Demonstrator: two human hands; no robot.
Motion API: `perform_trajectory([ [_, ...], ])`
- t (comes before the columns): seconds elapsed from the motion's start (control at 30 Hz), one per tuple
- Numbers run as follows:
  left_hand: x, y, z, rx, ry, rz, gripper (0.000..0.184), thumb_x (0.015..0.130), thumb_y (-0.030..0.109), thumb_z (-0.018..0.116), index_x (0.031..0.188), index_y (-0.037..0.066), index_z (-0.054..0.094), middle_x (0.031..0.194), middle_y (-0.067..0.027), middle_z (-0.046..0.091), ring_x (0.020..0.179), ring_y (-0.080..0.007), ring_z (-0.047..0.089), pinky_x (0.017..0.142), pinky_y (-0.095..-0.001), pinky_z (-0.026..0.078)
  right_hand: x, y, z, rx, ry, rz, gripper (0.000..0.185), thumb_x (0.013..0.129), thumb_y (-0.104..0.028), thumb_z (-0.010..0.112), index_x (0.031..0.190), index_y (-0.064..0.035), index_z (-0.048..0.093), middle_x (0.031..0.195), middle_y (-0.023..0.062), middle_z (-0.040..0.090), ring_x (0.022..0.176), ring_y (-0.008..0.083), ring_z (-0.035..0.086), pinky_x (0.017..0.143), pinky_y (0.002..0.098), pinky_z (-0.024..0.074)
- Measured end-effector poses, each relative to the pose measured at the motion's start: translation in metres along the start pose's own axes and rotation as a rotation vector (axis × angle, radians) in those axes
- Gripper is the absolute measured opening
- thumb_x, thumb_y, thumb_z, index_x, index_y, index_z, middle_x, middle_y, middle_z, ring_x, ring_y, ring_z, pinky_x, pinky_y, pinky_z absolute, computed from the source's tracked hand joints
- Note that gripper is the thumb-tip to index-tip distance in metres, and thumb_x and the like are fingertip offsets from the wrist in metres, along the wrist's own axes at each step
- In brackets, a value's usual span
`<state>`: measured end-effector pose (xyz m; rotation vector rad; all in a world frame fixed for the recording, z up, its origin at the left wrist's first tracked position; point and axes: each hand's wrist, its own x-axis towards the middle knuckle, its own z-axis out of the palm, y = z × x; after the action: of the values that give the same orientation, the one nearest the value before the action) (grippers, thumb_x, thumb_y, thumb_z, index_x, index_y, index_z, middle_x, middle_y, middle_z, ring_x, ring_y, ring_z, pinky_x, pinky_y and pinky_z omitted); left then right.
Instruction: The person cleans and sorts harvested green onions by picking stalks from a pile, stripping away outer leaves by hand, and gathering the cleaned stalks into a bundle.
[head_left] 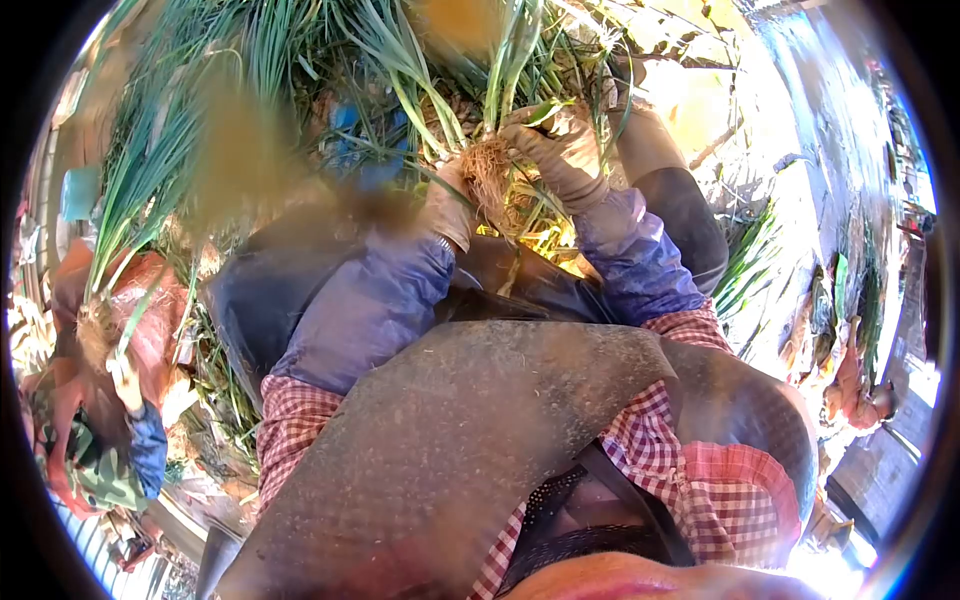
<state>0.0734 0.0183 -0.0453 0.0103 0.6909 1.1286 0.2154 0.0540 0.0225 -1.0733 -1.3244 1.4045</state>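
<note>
In the head view, the person's left hand (447, 205) is gripping a clump of rooted green plants (487, 165) from one side, some of its fingers disappearing behind the stalks. The right hand (565, 150) is closing its fingers on the same clump from the other side, around the stalk bases, so both hands are clamping the plants between them. The clump is hanging upright in front of the person's knees — its leaves are pointing away and its pale roots are dangling between the hands. Blue sleeves (640, 250) are covering the forearms, and a brown apron (480, 400) is spreading over the lap. A heap of long green leaves (270, 60) is lying beyond the left hand, partly hiding behind blurred brown spots. At far left, a co-worker's hand (125, 382) is reaching near another rooted bunch (97, 330) — whether it is touching, I cannot tell.
</note>
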Motion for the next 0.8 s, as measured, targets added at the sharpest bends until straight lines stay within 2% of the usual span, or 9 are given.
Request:
perform_trajectory([
  [0.13,-0.012,0.004,0.013,0.002,0.06,0.028,0.031,0.091,0.02,0.044,0.108,-0.003,0.054,0.094,-0.0137,0.062,0.075,-0.0232,0.06,0.069,-0.0359,0.053,-0.005,-0.028,0.007,0.099,-0.02,0.099,0.014,0.078,-0.008,0.067,0.089,0.0005,0.061,0.08,0.007,0.064,0.069,0.0118,0.06,0.059,0.0244,0.0503],
  [0.27,-0.016,0.001,0.006,-0.092,-0.111,0.073,0.032,0.091,0.018,0.044,0.112,-0.005,0.052,0.102,-0.0173,0.059,0.09,-0.0261,0.059,0.08,-0.0387,0.05,0.006,-0.014,-0.008,-0.029,-0.057,-0.086,0.015,0.08,-0.012,0.066,0.088,0.0002,0.062,0.078,0.0063,0.064,0.069,0.0112,0.059,0.058,0.0238,0.0481],
  [0.33,-0.01,-0.005,0.002,0.028,-0.084,0.125,0.038,0.091,0.031,0.041,0.113,0.001,0.051,0.104,-0.0106,0.058,0.092,-0.0214,0.058,0.077,-0.0323,0.052,0.014,-0.003,-0.014,-0.05,-0.156,-0.071,0.018,0.081,-0.017,0.065,0.088,-0.0005,0.063,0.076,0.0054,0.064,0.069,0.0105,0.058,0.059,0.0231,0.0461],
  [0.47,-0.004,-0.004,-0.002,0.108,-0.246,0.175,0.041,0.092,0.032,0.041,0.115,0.0,0.05,0.11,-0.0124,0.058,0.097,-0.0247,0.057,0.08,-0.036,0.052,0.006,0.003,-0.018,0.288,-0.485,0.266,0.022,0.08,-0.021,0.066,0.09,-0.0011,0.063,0.077,0.0047,0.064,0.07,0.0102,0.058,0.062,0.0241,0.0464],
  [0.53,-0.008,0.01,-0.003,-0.101,0.02,-0.01,0.044,0.093,0.036,0.035,0.116,0.001,0.049,0.11,-0.0155,0.056,0.094,-0.0251,0.058,0.076,-0.0373,0.052,-0.002,0.002,-0.02,0.378,-0.678,0.373,0.024,0.08,-0.022,0.066,0.092,-0.001,0.063,0.079,0.005,0.064,0.071,0.0102,0.058,0.063,0.0248,0.0472],
  [0.6,0.014,0.002,-0.034,-0.254,-0.122,0.003,0.042,0.093,0.035,0.035,0.117,0.004,0.049,0.107,-0.0154,0.057,0.093,-0.0244,0.059,0.075,-0.0394,0.052,-0.004,-0.003,-0.022,-0.493,-0.937,0.457,0.036,0.076,-0.03,0.068,0.097,-0.0015,0.063,0.08,0.0079,0.064,0.073,0.0174,0.061,0.069,0.0333,0.0501],
  [0.67,-0.003,0.01,-0.004,-0.054,0.038,0.025,0.04,0.093,0.032,0.035,0.119,0.005,0.049,0.106,-0.0145,0.057,0.092,-0.0248,0.059,0.075,-0.0436,0.052,-0.002,0.036,-0.041,-0.519,-0.888,0.27,0.047,0.076,-0.04,0.066,0.103,-0.0017,0.061,0.088,0.0112,0.065,0.075,0.0191,0.061,0.069,0.0344,0.0499],
  [0.77,0.001,0.002,-0.012,-0.2,-0.029,-0.171,0.035,0.093,0.027,0.038,0.115,0.003,0.052,0.105,-0.0134,0.059,0.09,-0.0261,0.06,0.073,-0.0475,0.053,-0.001,0.047,-0.063,-0.201,-0.349,0.718,0.063,0.078,-0.059,0.055,0.103,-0.0019,0.059,0.086,0.0103,0.062,0.075,0.0194,0.059,0.071,0.0321,0.0491],
  [0.8,0.001,0.0,-0.012,-0.134,0.004,-0.196,0.034,0.093,0.026,0.039,0.113,0.002,0.053,0.103,-0.0143,0.06,0.089,-0.0262,0.06,0.074,-0.0466,0.054,-0.002,0.059,-0.062,-0.198,-0.343,0.717,0.063,0.078,-0.059,0.055,0.103,-0.0019,0.059,0.086,0.0103,0.062,0.075,0.0194,0.059,0.071,0.0321,0.0491],
])
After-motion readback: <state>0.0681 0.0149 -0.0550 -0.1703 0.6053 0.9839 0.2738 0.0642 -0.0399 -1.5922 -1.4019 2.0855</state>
